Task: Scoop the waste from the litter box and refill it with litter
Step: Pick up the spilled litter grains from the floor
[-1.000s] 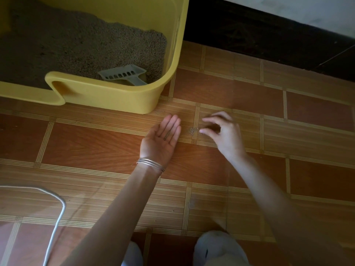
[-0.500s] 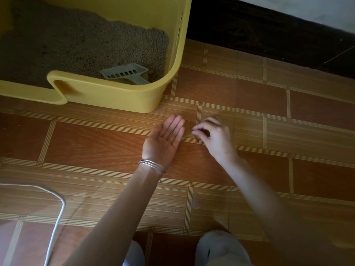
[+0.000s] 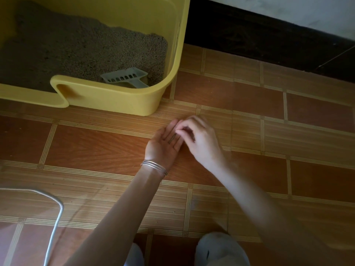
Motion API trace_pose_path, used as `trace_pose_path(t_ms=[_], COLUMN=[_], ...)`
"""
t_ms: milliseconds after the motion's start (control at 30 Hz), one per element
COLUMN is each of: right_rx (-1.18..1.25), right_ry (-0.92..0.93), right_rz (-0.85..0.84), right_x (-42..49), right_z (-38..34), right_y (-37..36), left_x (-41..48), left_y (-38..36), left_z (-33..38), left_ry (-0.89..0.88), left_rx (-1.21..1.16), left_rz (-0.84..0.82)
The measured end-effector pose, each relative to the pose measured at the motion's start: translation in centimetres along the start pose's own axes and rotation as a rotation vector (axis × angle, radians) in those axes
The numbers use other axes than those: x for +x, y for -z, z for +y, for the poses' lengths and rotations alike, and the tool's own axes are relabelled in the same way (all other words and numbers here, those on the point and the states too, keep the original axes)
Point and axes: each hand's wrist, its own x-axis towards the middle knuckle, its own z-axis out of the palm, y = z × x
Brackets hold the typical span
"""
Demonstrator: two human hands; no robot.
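Observation:
A yellow litter box [image 3: 119, 100] stands on the tiled floor at the upper left, holding grey-brown litter [image 3: 76, 48]. A grey slotted scoop [image 3: 125, 77] lies in its near right corner. My left hand [image 3: 163, 144] rests palm up on the floor in front of the box, fingers straight, with a few litter grains on the palm. My right hand [image 3: 199, 139] hovers over the left fingers, its fingertips pinched together above the palm; what it pinches is too small to make out.
A white cable [image 3: 55, 217] curves across the floor at the lower left. A dark skirting [image 3: 269, 35] runs along the wall at the top right. My white slippers [image 3: 221, 250] show at the bottom edge.
My right hand has moved left from the floor beside the left hand to over the left palm. The left hand has stayed palm up in place.

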Motion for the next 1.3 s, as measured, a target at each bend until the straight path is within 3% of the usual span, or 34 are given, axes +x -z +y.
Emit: trace_pose_path(t_ms=[100, 267, 400, 500, 900, 1133, 1200, 1300], right_rx=[0.060, 0.054, -0.042, -0.048, -0.063, -0.336, -0.289, -0.016], right_ry=[-0.017, -0.216, -0.264, -0.231, -0.144, -0.031, -0.067, -0.163], right_rz=[-0.017, 0.139, -0.052, -0.122, -0.025, -0.054, -0.034, 0.047], right_x=[0.2, -1.7, -2.5, -2.2, -1.5, -1.6, -1.5, -0.7], right_z=[-0.3, 2.7, 5.1, 5.5, 5.1, 4.4, 4.2, 2.5], right_y=[-0.2, 2.2, 2.7, 2.3, 0.7, 0.6, 0.5, 1.0], left_x=[0.0, -0.1, 0.0, 0.0, -0.2, -0.2, -0.2, 0.0], left_y=[0.0, 0.1, 0.0, -0.1, 0.2, 0.1, 0.1, 0.0], left_z=[0.0, 0.5, 0.6, 0.7, 0.5, 0.2, 0.2, 0.4], left_ry=[-0.002, 0.019, 0.013, 0.010, 0.011, 0.001, 0.001, 0.001], left_rx=[-0.002, -0.038, -0.094, -0.095, -0.040, -0.020, -0.018, -0.028], left_rz=[0.008, -0.005, -0.009, -0.013, -0.042, -0.036, -0.028, -0.027])
